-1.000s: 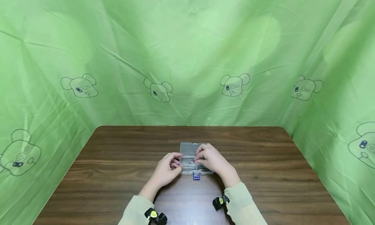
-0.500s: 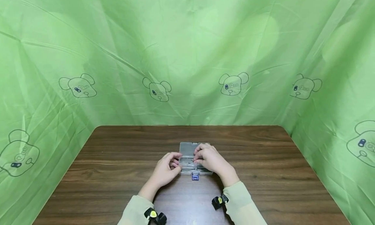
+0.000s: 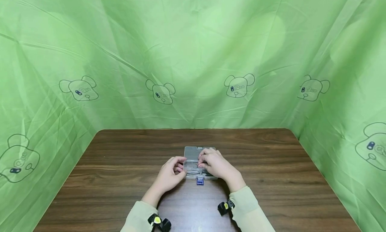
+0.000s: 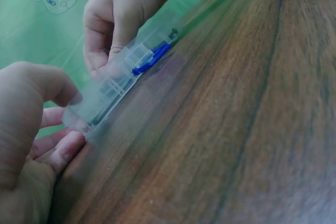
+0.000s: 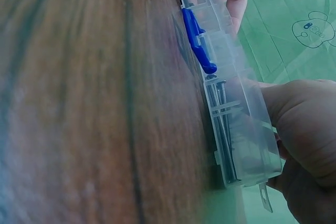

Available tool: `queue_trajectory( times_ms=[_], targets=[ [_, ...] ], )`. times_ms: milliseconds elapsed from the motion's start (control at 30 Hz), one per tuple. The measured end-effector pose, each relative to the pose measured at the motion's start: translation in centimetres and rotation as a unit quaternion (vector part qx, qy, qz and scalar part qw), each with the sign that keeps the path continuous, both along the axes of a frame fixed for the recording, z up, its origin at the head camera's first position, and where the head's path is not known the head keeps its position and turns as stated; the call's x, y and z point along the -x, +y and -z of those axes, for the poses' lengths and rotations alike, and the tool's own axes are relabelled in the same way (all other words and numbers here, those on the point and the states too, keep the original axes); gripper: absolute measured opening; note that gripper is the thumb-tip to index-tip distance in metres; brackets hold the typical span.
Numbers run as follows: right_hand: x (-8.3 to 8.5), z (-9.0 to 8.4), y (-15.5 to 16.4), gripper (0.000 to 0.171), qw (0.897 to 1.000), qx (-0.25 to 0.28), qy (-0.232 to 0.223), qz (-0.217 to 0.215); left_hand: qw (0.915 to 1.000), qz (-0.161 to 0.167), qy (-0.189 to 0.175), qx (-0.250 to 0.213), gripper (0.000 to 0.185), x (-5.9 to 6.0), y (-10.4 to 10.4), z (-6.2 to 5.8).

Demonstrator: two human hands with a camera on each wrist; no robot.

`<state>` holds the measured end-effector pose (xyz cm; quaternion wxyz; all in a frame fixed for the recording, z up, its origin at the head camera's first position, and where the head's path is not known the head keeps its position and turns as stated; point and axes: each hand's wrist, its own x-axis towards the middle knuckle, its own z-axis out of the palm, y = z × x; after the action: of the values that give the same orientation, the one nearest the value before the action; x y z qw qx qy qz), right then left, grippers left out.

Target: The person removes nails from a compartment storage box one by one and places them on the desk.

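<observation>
A clear plastic compartment box (image 3: 191, 177) with a blue latch (image 3: 200, 181) lies on the table, its lid (image 3: 190, 153) tipped back. Long, thin, nail-like metal pieces (image 5: 223, 124) lie in its front compartments. My left hand (image 3: 169, 175) holds the box by its left end, thumb at the front corner and index finger farther back. From the right, my right hand (image 3: 215, 163) reaches over the box with bent fingers, fingertips down in a rear compartment. I cannot tell whether those fingertips pinch anything, since the hand and box walls hide them.
The brown wood-grain table (image 3: 120, 151) extends around the box on every side. Green cloth (image 3: 193, 57) printed with bear heads hangs behind and beside it. Each sleeve cuff carries a small black wrist camera, one on the left (image 3: 159, 223) and one on the right (image 3: 225, 207).
My right fingertips shift slightly within the rear compartment. The left hand keeps its hold at the box's end. The whole head view drifts slightly.
</observation>
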<state>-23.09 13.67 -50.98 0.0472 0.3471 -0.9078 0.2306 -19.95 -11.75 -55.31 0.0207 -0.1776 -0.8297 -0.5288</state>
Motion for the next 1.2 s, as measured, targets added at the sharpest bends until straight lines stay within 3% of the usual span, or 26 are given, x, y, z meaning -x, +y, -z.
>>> queue_trajectory(
  times_ms=[300,800,1033,1200],
  targets=[
    [0.2,0.2,0.2,0.005,1.0,0.001,-0.004,-0.004,0.9989,0.013,0.005,0.046,0.073,-0.2,-0.2,-0.4],
    [-0.3,-1.2,0.0,0.005,0.999,0.027,-0.02,0.017,0.9979,0.001,-0.002,0.064,0.071,-0.2,0.0,-0.2],
    [-0.2,-1.6,0.5,0.005,0.999,0.049,-0.008,0.003,0.998,0.003,-0.006,0.064,0.072,-0.2,-0.1,-0.3],
    [-0.2,-2.2,1.5,0.01,0.998,0.066,0.009,0.015,0.998,0.003,-0.008,0.063,0.072,-0.2,0.0,-0.3]
  ],
)
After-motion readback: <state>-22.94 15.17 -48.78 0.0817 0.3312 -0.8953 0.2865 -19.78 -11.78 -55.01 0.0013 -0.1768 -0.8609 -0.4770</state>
